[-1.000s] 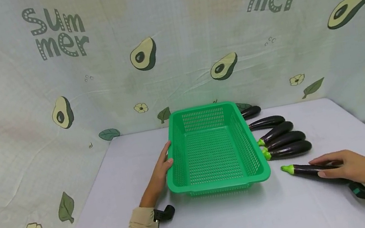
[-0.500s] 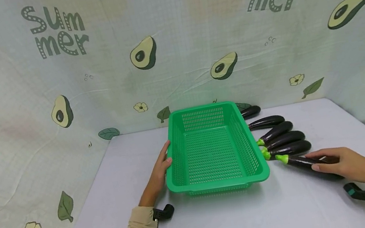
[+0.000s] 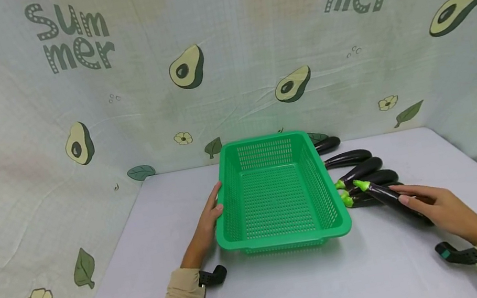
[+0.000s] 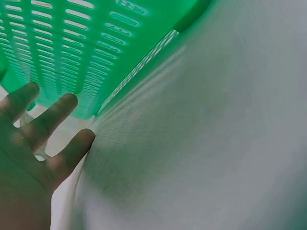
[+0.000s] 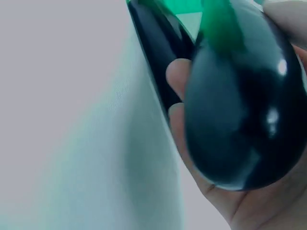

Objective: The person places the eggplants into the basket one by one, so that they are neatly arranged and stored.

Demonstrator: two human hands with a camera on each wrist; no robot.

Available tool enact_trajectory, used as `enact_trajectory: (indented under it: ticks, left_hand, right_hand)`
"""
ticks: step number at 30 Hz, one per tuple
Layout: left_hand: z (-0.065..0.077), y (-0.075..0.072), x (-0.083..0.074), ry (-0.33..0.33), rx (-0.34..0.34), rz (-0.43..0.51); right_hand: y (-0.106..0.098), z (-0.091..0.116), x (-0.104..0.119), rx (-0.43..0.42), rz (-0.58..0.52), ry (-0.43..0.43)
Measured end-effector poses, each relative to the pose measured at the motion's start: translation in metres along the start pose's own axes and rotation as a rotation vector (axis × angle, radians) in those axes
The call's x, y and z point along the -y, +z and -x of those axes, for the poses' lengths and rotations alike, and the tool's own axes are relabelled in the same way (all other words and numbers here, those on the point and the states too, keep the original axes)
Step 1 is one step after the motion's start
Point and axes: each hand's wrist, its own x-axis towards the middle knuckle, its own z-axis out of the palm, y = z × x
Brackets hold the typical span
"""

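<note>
In the head view a green plastic basket with slotted sides stands on the table, with nothing in it. At its left side is my left hand; in the left wrist view its fingers are spread and fairly straight beside the slotted wall. My right hand grips a dark eggplant with a green stem pointing toward the basket. The right wrist view shows fingers curled around this eggplant. Behind and partly below it, other eggplants lie in a row along the basket's right side.
The basket hides part of the farthest eggplant. A white cloth covers the table. Printed fabric hangs behind and at both sides.
My right hand has raised the eggplant and moved it left and farther away, over the nearest eggplants of the row. The left hand has stayed at the basket.
</note>
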Motion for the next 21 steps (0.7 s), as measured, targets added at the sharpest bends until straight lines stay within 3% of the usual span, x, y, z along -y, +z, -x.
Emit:
enact_trajectory:
  ticks: [11,17,21]
  left_hand:
    - [-0.002,-0.001,0.002,-0.004,-0.005,0.016]
    - [0.0,0.0,0.0,-0.013,0.005,0.015]
    - [0.001,0.0,0.0,-0.012,0.003,0.012]
  right_hand:
    - [0.003,-0.009,0.008,0.082,-0.117,0.12]
    - [0.005,-0.01,0.01,0.107,-0.159,0.072]
    - [0.007,-0.014,0.012,0.109,-0.288,-0.008]
